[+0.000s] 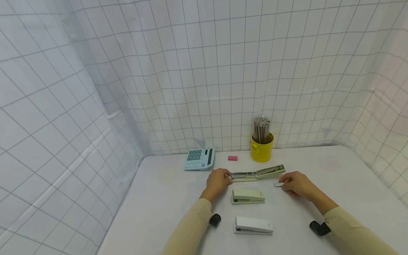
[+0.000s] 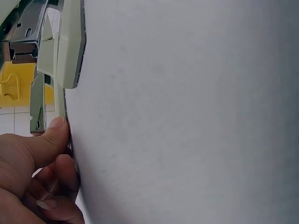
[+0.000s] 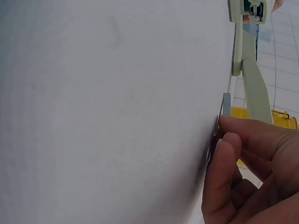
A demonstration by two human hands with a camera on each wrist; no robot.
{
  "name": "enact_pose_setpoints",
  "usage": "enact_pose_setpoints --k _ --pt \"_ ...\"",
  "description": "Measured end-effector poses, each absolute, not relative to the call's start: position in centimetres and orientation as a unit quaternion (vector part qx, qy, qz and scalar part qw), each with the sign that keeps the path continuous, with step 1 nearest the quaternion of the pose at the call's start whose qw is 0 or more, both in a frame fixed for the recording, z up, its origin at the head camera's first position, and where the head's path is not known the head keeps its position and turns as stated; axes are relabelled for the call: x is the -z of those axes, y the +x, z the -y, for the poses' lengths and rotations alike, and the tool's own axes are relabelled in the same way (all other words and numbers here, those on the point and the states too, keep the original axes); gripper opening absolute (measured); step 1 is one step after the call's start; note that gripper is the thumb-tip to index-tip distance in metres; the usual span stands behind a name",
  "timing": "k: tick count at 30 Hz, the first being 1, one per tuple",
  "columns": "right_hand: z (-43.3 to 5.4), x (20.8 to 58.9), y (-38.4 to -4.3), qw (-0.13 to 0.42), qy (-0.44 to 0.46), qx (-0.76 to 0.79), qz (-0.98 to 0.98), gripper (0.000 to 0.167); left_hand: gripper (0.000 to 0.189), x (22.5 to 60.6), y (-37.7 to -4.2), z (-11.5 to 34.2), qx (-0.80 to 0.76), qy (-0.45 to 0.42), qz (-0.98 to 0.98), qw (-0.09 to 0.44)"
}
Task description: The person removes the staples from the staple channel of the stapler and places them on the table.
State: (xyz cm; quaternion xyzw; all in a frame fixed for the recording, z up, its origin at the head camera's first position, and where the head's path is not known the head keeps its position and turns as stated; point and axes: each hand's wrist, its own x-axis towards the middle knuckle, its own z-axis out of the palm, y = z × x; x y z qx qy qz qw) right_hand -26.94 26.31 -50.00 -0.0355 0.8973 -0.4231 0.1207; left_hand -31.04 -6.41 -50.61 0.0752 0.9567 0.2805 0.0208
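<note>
An opened pale green stapler [image 1: 243, 176] lies on the table with its top swung back to the right. At its left end, my left hand [image 1: 218, 182] pinches the base between thumb and fingers; the thumb [image 2: 57, 133] shows on it in the left wrist view. To the right of the stapler, my right hand [image 1: 296, 184] pinches a short strip of staples [image 3: 226, 103] close to the tabletop. The strip's far end is hidden by the fingers. A closed pale green stapler [image 1: 248, 195] and a closed white stapler [image 1: 253, 225] stand nearer to me, between the arms.
Behind the left hand lies a light blue calculator [image 1: 199, 159]. A pink eraser [image 1: 232, 158] is to its right. A yellow bucket [image 1: 262, 152] full of pencils [image 1: 261, 130] stands at the back, near the gridded white curtain [image 1: 204, 88].
</note>
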Motion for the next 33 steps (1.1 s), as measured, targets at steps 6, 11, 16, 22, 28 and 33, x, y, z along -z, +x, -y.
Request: enact_pose_setpoints --k 6,11,16,22,28,33 --pt "-26.1 49.3 -27.2 0.056 -0.089 0.307 -0.946 0.021 0.026 50.4 -31.3 6.3 -0.276 0.077 -0.958 0.013" --pt "-26.0 48.9 -27.2 0.045 -0.096 0.262 -0.959 0.024 0.027 50.2 -31.5 6.2 -0.277 0.081 -0.957 0.011" --pt "-26.0 48.1 -26.7 0.042 -0.099 0.268 -0.957 0.026 0.028 50.3 -31.6 6.2 -0.286 0.084 -0.954 0.01" --pt "-24.5 46.4 -25.7 0.069 -0.106 0.356 -0.926 0.027 0.037 50.9 -30.9 7.7 -0.344 0.091 -0.934 -0.01" --pt "-22.6 45.4 -25.3 0.08 -0.134 0.42 -0.894 0.034 0.029 51.0 -27.9 10.2 -0.411 0.098 -0.906 0.0" --pt "-20.5 44.9 -24.7 0.075 -0.204 0.421 -0.88 0.039 0.029 51.1 -24.5 10.4 -0.454 0.12 -0.88 0.074"
